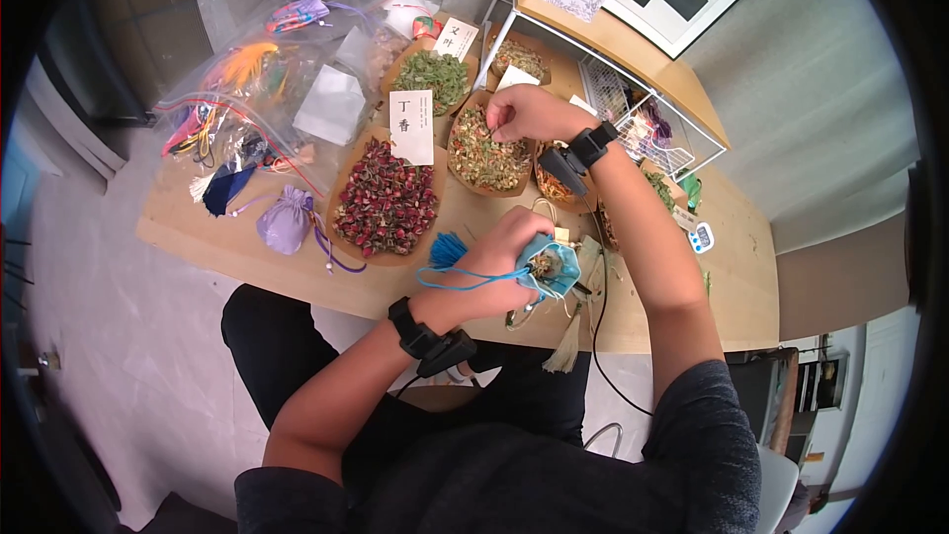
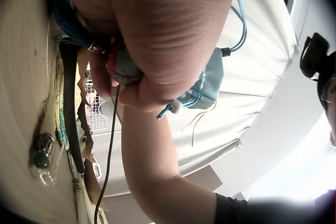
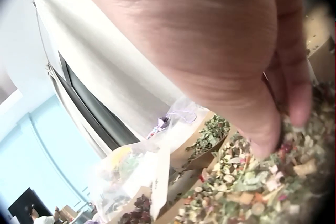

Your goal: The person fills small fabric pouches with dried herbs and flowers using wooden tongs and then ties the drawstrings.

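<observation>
My left hand (image 1: pixel 494 255) grips a light blue drawstring pouch (image 1: pixel 565 280), its open mouth facing up with dried bits inside. In the left wrist view the left hand (image 2: pixel 163 29) covers much of the pouch (image 2: pixel 212 79); blue cords hang from it. My right hand (image 1: pixel 529 115) is at a paper tray of mixed dried herbs (image 1: pixel 486 163), thumb and fingertips together at the mix. The right wrist view shows the right hand (image 3: pixel 210 40) with its thumb and fingertips down in the herb mix (image 3: pixel 236 187); what lies between them is partly hidden.
Dried rosebuds (image 1: pixel 386 200) and green leaves (image 1: pixel 432 79) fill neighbouring trays with label cards. A purple pouch (image 1: pixel 285 222) and clear bags (image 1: pixel 247 89) lie left. A wooden-topped rack (image 1: pixel 633 49) stands behind; a pale tassel (image 1: pixel 565 341) hangs at the front edge.
</observation>
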### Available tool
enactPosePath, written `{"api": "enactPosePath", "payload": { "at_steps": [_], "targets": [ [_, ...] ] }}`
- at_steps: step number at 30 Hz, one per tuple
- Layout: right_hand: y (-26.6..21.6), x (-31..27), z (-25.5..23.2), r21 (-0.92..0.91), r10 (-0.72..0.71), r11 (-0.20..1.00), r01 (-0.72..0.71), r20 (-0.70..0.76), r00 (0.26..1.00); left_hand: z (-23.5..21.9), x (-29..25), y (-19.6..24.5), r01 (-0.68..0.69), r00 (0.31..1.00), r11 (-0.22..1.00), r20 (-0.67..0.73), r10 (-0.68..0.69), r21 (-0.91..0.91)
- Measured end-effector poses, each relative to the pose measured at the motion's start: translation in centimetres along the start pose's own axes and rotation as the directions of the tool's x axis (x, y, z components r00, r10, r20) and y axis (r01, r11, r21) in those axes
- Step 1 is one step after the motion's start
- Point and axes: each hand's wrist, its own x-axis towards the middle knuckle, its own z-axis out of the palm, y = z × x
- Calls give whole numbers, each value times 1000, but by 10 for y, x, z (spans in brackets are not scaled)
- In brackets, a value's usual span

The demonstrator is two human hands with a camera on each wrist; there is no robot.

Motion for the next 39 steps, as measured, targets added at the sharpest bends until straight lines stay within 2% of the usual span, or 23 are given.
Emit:
{"api": "enactPosePath", "payload": {
  "at_steps": [1, 4, 7, 10, 14, 23, 29, 35, 38, 39],
  "targets": [
    [-3, -3, -3, 15, 0, 1000, -1, 54, 999, 0, 0, 0, -6, 1000, 1000, -4, 6, 1],
    [-10, -7, -12, -52, 20, 998, -24, -73, 997, 0, 0, 0, -10, 1000, 1000, -5, 10, 2],
    [-6, 1, -3, -104, -55, 994, 40, -143, 988, 0, -1, -2, -7, 1000, 1000, -6, 7, 2],
    [-8, 8, 6, -137, -29, 990, 26, -14, 1000, -1, 0, -1, -22, 1000, 1000, -5, 23, 7],
    [2, 14, 13, -188, -106, 978, 95, -51, 993, 0, 0, -2, -33, 999, 999, -8, 33, 9],
    [7, 21, 13, -151, -114, 982, 114, 6, 993, -1, 0, -3, -28, 1000, 999, 6, 28, 17],
    [-6, 5, 10, -143, -93, 986, 87, -34, 995, 0, 0, -1, -20, 1000, 1000, 4, 20, 5],
    [-21, -23, -1, -68, -32, 997, 35, 44, 999, 1, -1, -1, -12, 1000, 1000, -9, 12, -4],
    [-30, -35, -8, -25, 47, 999, -47, 19, 999, 0, -1, -1, -17, 1000, 1000, -9, 17, 1],
    [-32, -38, -3, -91, 10, 996, -11, -14, 1000, 1, -1, -2, -20, 1000, 1000, -13, 20, 0]
  ]
}}
